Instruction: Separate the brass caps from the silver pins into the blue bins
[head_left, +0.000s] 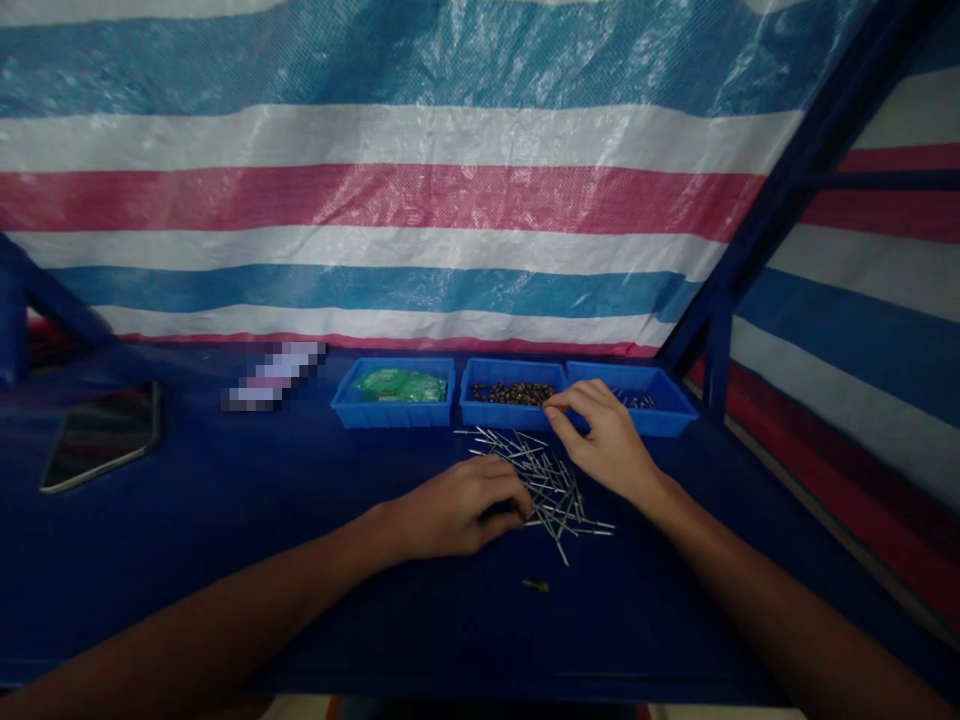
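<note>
A loose pile of thin silvery pins that look like blind rivets [559, 490] lies on the blue table. My left hand [476, 505] rests at the pile's left side, its fingers curled and thumb closed against them; what they pinch is hidden among the pins. Over the right front edge of the middle blue bin [506, 412] is my right hand [604, 435], with thumb and forefinger together. Small brownish metal parts [517, 393] fill that bin, and anything between those fingertips is too small to make out. One small brass-coloured piece [535, 585] lies in front of the pile.
The left blue bin [394, 415] holds green plastic packets [401, 384]. Several thin pins lie in the right blue bin [675, 415], partly behind my right hand. A phone [105, 435] and a blurred-out item [274, 377] are at the left. Striped sheeting [375, 200] and a blue frame [757, 230] bound the table [300, 480].
</note>
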